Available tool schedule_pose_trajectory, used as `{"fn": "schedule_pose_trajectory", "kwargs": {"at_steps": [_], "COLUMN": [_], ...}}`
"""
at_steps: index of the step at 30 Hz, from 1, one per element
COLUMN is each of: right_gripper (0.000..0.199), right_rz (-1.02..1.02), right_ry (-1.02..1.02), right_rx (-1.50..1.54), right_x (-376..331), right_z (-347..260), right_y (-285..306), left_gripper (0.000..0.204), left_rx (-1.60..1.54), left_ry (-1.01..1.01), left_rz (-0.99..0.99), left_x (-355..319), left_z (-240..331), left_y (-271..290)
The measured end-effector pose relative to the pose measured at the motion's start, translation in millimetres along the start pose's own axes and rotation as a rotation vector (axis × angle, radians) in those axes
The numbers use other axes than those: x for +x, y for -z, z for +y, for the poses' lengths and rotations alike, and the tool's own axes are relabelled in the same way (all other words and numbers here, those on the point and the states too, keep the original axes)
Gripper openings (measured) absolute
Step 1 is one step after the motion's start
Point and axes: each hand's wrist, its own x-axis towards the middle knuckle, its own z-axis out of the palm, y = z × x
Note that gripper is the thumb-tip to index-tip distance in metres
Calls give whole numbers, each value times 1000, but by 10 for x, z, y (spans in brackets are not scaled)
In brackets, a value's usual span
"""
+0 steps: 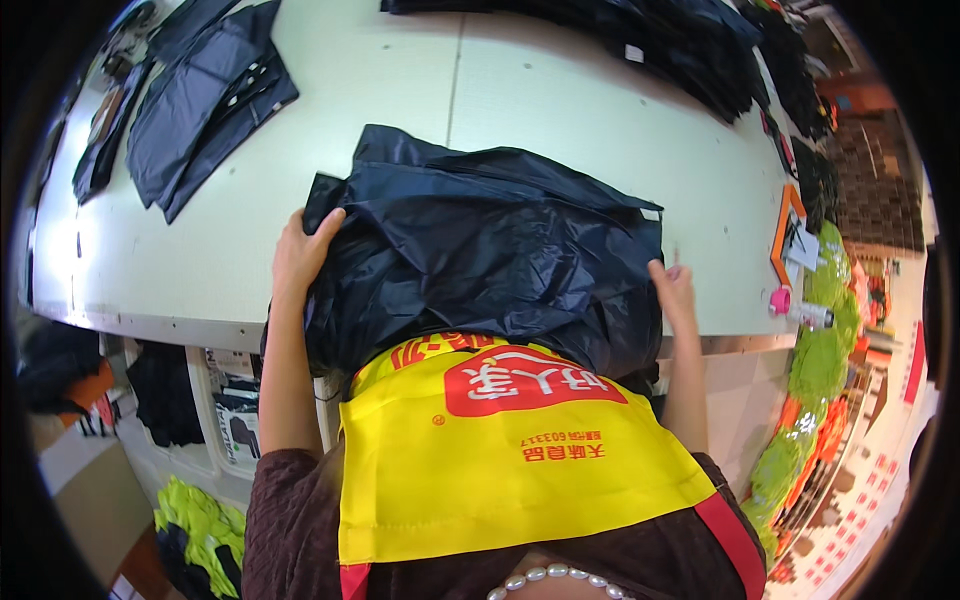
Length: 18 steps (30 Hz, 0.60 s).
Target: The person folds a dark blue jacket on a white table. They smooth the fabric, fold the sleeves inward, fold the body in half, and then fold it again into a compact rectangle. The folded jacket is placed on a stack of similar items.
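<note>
A dark navy garment (480,240) of thin, shiny fabric lies bunched across the near edge of the white table (370,70), and its lower part hangs over toward my yellow apron (520,480). At the garment's left side, my left hand (305,250) is closed on the edge, thumb on top and the other fingers partly hidden by cloth. On the opposite side, my right hand (675,295) pinches the right edge between thumb and bent fingers. The cloth is wrinkled in the middle, with a loose layer along its far side.
Folded dark garments (200,110) lie at the table's far left. A long pile of dark garments (640,45) runs along the far side. An orange frame (785,235) and a pink-and-clear item (800,308) sit near the right edge. Lime garments (205,530) are heaped below left.
</note>
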Motion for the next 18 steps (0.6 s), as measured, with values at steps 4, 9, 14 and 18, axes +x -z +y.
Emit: {"fn": "schedule_pose_trajectory", "kwargs": {"at_steps": [4, 9, 14, 18], "right_gripper": [72, 38, 32, 44], "right_rz": [179, 200, 259, 297], "right_ry": [17, 216, 205, 149], "right_rx": [-24, 248, 324, 338], "right_x": [-364, -428, -839, -1296], "right_z": [-52, -30, 88, 53], "right_y": [-566, -691, -162, 700], "left_gripper": [77, 37, 29, 26], "left_rx": [256, -41, -384, -476], "left_ry": [-88, -246, -376, -245], "left_rz": [32, -35, 65, 96], "left_x": [-217, -77, -849, -1626], "left_z": [461, 48, 105, 358], "left_y": [-220, -445, -14, 651]}}
